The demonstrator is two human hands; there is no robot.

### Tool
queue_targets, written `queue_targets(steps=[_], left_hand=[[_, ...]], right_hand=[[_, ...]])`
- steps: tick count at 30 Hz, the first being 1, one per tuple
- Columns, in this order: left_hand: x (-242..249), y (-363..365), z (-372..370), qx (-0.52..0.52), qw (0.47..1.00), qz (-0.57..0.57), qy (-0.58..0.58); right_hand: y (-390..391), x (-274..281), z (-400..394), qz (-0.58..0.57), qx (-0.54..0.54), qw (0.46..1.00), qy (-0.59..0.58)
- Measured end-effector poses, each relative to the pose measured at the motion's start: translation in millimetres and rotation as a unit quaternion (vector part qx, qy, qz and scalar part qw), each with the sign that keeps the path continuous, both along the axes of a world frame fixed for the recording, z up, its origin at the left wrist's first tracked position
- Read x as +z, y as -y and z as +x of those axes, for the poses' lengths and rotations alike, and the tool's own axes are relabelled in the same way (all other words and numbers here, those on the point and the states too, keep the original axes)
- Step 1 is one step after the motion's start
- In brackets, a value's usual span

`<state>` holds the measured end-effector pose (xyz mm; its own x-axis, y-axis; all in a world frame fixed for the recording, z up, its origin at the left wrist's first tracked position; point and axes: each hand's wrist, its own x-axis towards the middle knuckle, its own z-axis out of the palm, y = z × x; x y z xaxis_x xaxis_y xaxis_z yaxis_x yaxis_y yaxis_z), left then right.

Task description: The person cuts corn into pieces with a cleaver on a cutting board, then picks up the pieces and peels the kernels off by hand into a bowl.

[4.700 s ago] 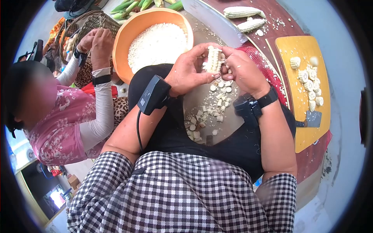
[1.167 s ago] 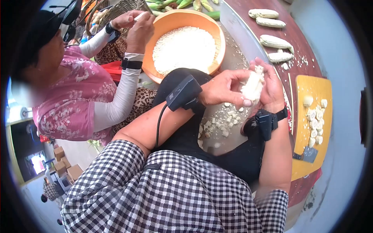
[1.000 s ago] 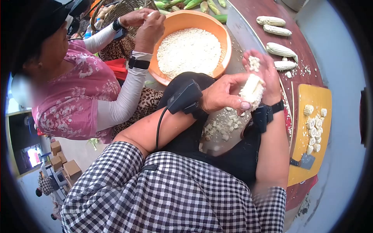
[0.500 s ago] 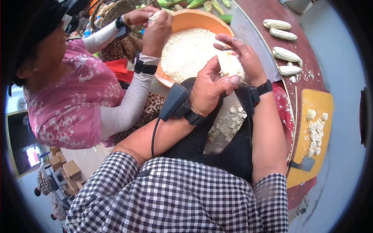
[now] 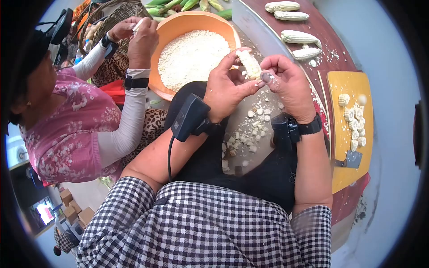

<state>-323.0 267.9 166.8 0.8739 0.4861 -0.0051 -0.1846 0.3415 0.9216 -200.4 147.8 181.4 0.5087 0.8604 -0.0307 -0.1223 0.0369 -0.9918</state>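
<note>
A piece of white corn cob point(image 5: 250, 65) is held up between my two hands, over the floor right of the basin. My left hand point(image 5: 228, 85) grips it from the left, thumb below and fingers behind. At its lower right end my right hand point(image 5: 288, 87) has its thumb and index finger pressed to the cob, the other fingers curled. To the left stands an orange basin point(image 5: 225, 24) with a layer of loose white kernels point(image 5: 192, 58). Kernels and small pieces point(image 5: 252, 131) lie scattered on the floor below my hands.
A co-worker point(image 5: 76, 129) sits at left, holding something white above the basin's edge. On the red table at right are several white cobs point(image 5: 299, 37), and a yellow board point(image 5: 348, 178) with cut cob pieces and a cleaver point(image 5: 353, 159). Husked corn point(image 5: 190, 4) lies behind the basin.
The view has shifted right, so the basin and table appear further left. My right hand has drawn its spread fingers in to the cob's lower end, and the cob now shows more clearly between my hands.
</note>
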Motion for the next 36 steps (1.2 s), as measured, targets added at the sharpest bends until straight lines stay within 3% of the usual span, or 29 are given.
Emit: queue_targets(steps=[6, 14, 17, 20, 23, 29, 32, 36], left_hand=[[-4, 14, 11, -0.023, 0.993, 0.096, -0.069], [-8, 24, 21, -0.062, 0.994, 0.025, -0.083], [-18, 22, 21, -0.088, 0.993, -0.013, -0.080], [-16, 17, 23, -0.118, 0.989, -0.080, -0.041], [-16, 16, 22, -0.144, 0.980, -0.138, -0.006], [-13, 16, 22, -0.141, 0.979, -0.149, 0.009], [-13, 14, 21, -0.143, 0.984, -0.108, 0.007], [-10, 15, 21, -0.140, 0.988, -0.058, -0.002]], right_hand=[[22, -7, 6, -0.010, -0.026, 0.999, 0.032], [41, -2, 7, -0.038, -0.062, 0.997, -0.032], [46, 2, 2, 0.014, -0.076, 0.996, -0.038], [49, -2, -4, 0.029, -0.102, 0.990, 0.092], [46, -4, -11, 0.061, -0.066, 0.987, 0.135], [45, -1, -12, -0.019, -0.068, 0.950, 0.304], [46, -1, -12, -0.006, -0.059, 0.966, 0.252], [49, -12, 2, -0.042, -0.088, 0.994, 0.040]])
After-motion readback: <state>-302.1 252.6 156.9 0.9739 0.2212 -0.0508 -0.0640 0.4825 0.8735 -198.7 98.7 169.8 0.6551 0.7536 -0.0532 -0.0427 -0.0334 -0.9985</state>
